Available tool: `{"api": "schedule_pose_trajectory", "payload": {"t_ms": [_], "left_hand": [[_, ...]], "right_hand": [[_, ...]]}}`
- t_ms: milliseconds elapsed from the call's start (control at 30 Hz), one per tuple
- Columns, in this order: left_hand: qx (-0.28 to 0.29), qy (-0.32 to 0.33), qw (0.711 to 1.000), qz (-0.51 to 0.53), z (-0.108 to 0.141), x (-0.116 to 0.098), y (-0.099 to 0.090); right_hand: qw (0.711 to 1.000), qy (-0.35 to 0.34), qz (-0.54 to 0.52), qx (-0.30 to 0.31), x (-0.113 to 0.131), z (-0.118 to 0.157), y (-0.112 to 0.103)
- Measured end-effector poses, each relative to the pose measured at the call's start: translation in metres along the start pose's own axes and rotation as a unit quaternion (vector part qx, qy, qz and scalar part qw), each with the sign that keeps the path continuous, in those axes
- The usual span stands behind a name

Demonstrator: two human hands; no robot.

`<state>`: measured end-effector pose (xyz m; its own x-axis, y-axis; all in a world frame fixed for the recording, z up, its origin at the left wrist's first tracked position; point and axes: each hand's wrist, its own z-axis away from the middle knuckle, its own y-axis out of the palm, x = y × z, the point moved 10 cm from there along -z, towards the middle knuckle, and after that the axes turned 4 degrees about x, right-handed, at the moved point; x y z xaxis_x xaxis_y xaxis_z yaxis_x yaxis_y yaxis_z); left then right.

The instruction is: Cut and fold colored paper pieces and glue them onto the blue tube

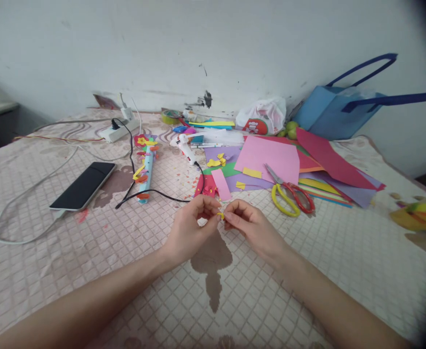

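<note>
Between my two hands is a small yellow paper piece (220,215), mostly hidden by fingertips. My left hand (194,223) pinches it from one side, and the fingers of my right hand (251,222) are closed on its other side. Just beyond them lie a pink paper strip (221,184) and red paper scraps (207,186). Scissors (291,196) with one yellow and one red handle rest to the right, blades on pink paper (267,157). A white glue gun (184,148) lies farther back, its black cord curving left.
At left are a phone (84,186) on a white cable and a power strip (120,130). A light-blue strip with paper decorations (147,169) lies nearby. Coloured sheets (338,165), a plastic bag (265,115) and a blue bag (329,114) occupy the back right.
</note>
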<state>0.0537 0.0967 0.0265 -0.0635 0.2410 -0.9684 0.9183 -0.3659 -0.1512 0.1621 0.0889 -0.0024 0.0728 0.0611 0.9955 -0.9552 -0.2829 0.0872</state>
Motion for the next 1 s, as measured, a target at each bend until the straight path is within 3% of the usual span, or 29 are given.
{"api": "schedule_pose_trajectory", "payload": {"t_ms": [267,500,600,700,800,1000], "left_hand": [[0.034,-0.017,0.999,0.039,0.0,0.005,0.007],[0.018,-0.048,0.994,0.097,-0.003,0.014,0.004],[0.011,-0.041,0.995,0.094,-0.003,0.013,0.002],[0.005,-0.034,0.996,0.077,-0.003,0.01,0.0],[0.001,-0.033,0.998,0.054,-0.002,0.007,0.0],[-0.004,-0.032,0.999,0.019,-0.002,0.004,-0.001]], "right_hand": [[0.998,-0.018,0.054,-0.003,0.005,0.0,0.0],[0.99,-0.037,0.134,-0.02,0.013,0.003,0.001],[0.98,-0.08,0.176,-0.044,0.025,0.006,0.0],[0.94,-0.178,0.275,-0.092,0.05,0.016,0.001],[0.889,-0.253,0.368,-0.1,0.064,0.026,0.011],[0.837,-0.274,0.468,-0.071,0.059,0.028,0.022]]}}
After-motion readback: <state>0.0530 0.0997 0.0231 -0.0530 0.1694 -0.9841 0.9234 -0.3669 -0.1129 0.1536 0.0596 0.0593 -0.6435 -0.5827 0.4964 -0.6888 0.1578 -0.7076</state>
